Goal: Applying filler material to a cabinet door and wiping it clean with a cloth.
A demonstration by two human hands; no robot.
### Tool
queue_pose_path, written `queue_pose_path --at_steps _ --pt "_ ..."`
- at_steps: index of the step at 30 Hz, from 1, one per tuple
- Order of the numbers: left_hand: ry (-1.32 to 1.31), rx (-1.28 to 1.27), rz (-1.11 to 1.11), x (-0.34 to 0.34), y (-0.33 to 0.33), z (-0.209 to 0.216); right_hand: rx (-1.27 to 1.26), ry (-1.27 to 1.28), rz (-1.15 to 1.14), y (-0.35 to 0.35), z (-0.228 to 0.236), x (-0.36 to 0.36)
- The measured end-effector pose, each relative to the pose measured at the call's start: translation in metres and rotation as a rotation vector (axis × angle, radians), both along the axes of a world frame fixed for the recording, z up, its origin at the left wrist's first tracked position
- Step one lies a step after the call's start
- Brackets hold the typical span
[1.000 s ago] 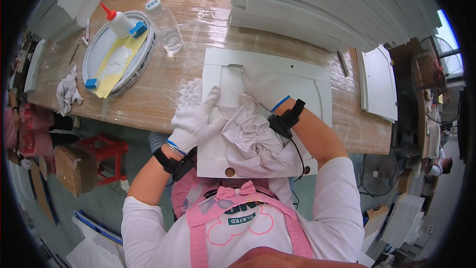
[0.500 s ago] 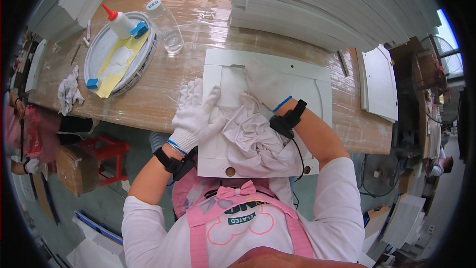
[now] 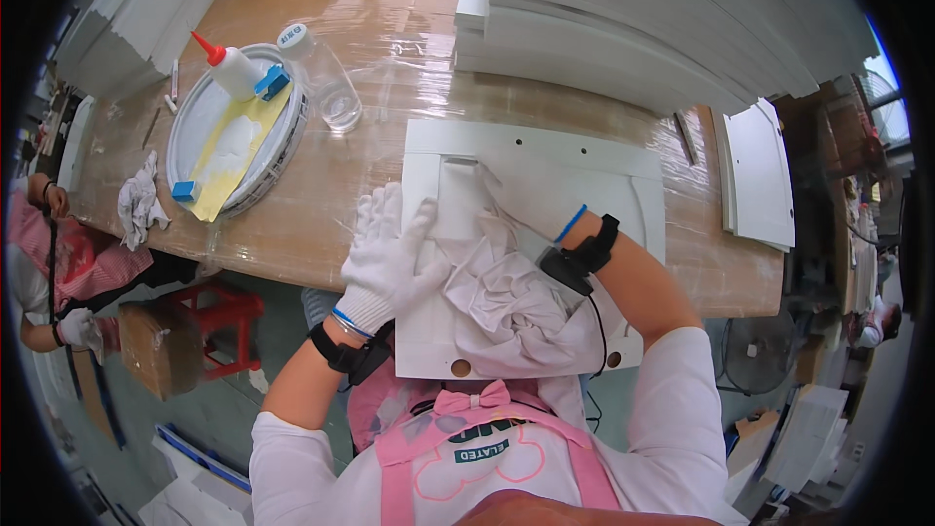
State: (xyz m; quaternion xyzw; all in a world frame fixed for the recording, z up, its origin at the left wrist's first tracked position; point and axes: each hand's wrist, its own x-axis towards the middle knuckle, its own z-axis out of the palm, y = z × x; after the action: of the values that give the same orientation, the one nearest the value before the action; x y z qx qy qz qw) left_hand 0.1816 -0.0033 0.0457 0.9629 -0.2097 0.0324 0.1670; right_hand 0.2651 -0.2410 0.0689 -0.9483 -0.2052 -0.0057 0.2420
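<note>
A white panel door (image 3: pixel 633 190) with a recessed middle lies on the table's near edge. My left hand (image 3: pixel 385 248), in a white knitted glove, rests flat along the panel's left side with its fingers spread. Over the upper part of the recess is my gloved right hand (image 3: pixel 526 200); motion smears its fingers, so their grip cannot be made out. A crumpled white cloth (image 3: pixel 521 307) covers the lower middle of the panel and reaches up to the right hand.
A round tub lid (image 3: pixel 178 151) at left bears a red-tipped glue bottle (image 3: pixel 234 73) and yellow sandpaper (image 3: pixel 219 190). Beside it stands a clear bottle (image 3: pixel 339 102). Another rag (image 3: pixel 143 200) lies farther left. Stacked white panels (image 3: pixel 623 29) rise behind. A co-worker's gloved hand (image 3: pixel 80 329) shows at far left.
The whole view has shifted, so table and panel appear slightly lower. My right hand still works at the recess, blurred in both frames. The left hand keeps its place on the panel.
</note>
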Motion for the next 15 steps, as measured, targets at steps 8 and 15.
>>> queue_pose_path --at_steps 8,15 --pt "0.002 -0.086 -0.041 0.007 -0.001 0.006 0.294 0.1 -0.237 -0.051 0.002 -0.013" --pt "0.051 -0.121 -0.04 0.01 0.004 0.004 0.383 0.354 -0.271 -0.058 0.012 -0.012"
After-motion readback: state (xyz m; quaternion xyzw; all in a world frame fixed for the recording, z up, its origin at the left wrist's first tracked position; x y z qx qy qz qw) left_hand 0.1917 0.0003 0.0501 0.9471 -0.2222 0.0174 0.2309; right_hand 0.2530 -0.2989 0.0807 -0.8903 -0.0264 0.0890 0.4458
